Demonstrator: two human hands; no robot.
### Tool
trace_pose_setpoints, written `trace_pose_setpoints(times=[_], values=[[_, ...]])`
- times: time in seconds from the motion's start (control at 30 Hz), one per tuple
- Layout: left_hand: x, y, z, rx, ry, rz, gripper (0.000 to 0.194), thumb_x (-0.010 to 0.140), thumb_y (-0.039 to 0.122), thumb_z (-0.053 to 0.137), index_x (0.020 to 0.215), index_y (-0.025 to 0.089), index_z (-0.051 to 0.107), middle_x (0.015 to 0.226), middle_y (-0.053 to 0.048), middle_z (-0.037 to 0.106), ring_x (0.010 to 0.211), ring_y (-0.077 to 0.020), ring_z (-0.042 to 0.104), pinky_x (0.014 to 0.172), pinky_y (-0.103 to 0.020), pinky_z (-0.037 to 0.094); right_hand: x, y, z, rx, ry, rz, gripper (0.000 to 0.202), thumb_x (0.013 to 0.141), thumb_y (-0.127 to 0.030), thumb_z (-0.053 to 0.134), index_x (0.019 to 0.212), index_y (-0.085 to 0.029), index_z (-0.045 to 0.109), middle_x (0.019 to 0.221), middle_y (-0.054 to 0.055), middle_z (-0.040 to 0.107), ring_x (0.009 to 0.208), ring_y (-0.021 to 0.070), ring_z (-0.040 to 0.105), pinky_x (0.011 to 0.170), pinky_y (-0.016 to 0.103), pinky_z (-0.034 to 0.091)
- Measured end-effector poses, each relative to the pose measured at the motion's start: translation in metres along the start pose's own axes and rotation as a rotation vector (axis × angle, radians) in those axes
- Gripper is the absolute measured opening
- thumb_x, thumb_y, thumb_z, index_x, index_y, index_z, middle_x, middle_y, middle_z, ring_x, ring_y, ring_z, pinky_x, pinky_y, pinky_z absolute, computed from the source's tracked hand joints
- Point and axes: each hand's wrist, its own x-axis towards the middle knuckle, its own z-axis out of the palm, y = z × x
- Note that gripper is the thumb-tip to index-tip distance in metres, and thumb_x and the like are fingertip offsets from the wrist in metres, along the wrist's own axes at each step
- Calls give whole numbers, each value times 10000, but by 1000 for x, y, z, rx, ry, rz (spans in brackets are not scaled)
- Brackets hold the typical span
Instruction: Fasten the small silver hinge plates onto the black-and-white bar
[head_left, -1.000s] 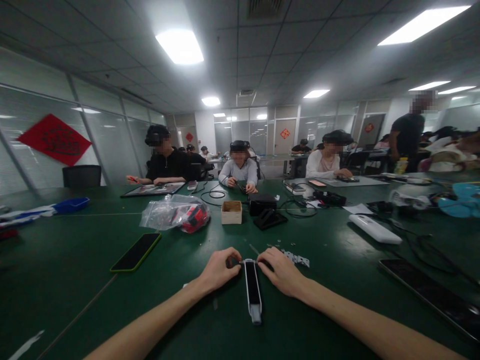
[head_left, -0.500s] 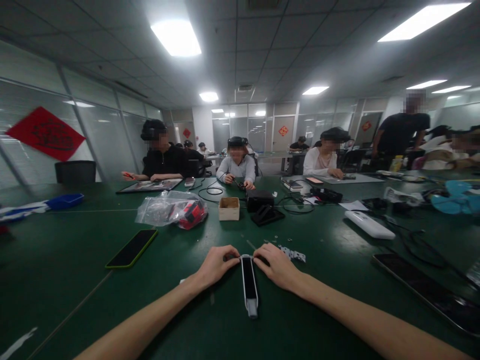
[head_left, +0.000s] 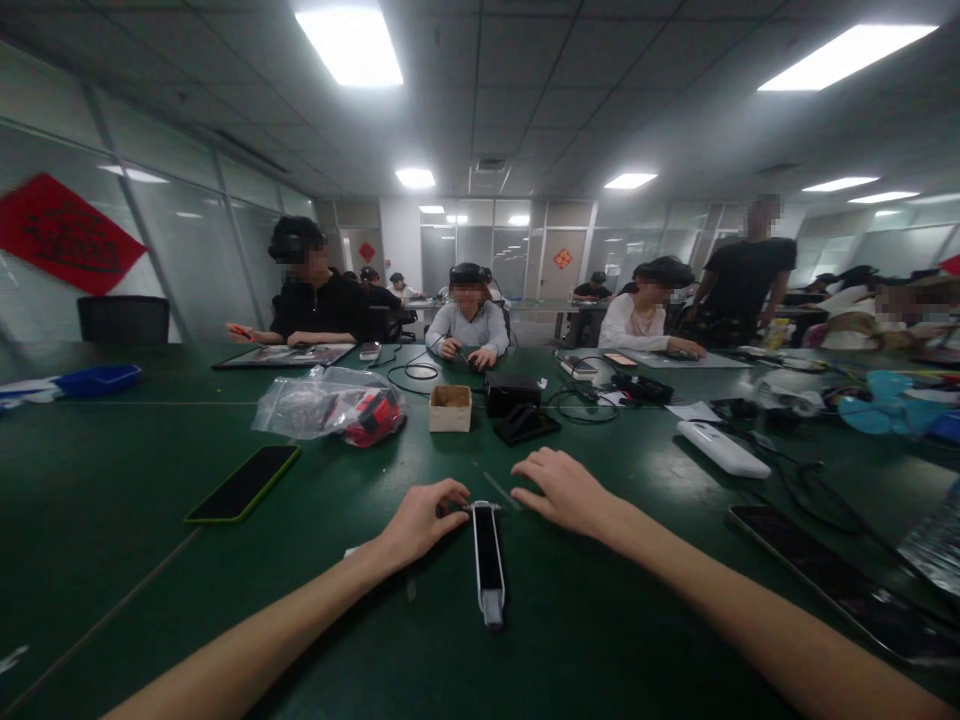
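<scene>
A narrow device (head_left: 488, 560) with a black face and a pale frame lies on the green table (head_left: 337, 640), its grey end towards me. My left hand (head_left: 424, 520) is at the far left corner of the device, thumb and fingers pinched at a small thin part there. My right hand (head_left: 562, 490) is apart from the device, up and to its right, with fingers spread and nothing visible in them. A thin clear strip (head_left: 499, 490) lies between the hands.
A green-edged phone (head_left: 244, 485) lies left. Beyond are a plastic bag with red items (head_left: 367, 415), a small open box (head_left: 450, 408) and a black stand (head_left: 525, 425). Rightward lie a white device (head_left: 722, 449), a dark phone (head_left: 825, 570) and cables. People sit across.
My right hand has let go of the device's far right corner and moved up and right, its fingers opening. My left hand stays at the left corner. The view has shifted slightly.
</scene>
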Motion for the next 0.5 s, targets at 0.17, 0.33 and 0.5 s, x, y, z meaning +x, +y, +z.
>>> trace_pose_setpoints(times=[0.17, 0.33, 0.5], values=[[0, -2, 1, -9, 7, 10, 209, 794, 226, 622, 1000, 188, 611, 931, -8, 694, 745, -153, 622, 685, -255, 471, 2, 62, -21, -96, -165, 199, 257, 867, -329, 498, 1038, -193, 634, 1027, 100, 656, 948, 232, 592, 769, 277, 427], [0, 3, -2, 22, -4, -3, 198, 794, 225, 617, 987, 180, 621, 921, -15, 685, 728, -154, 610, 675, -254, 463, -3, 108, -2, -25, -313, 262, 255, 834, -278, 520, 1046, -193, 633, 1043, 93, 657, 927, 222, 606, 755, 272, 434], [0, 5, -3, 64, -5, -16, 191, 790, 231, 612, 974, 179, 625, 918, -14, 670, 728, -157, 598, 678, -263, 459, -2, 116, 7, 41, -363, 243, 290, 810, -272, 540, 1071, -184, 630, 1008, 76, 669, 895, 195, 618, 745, 243, 435]])
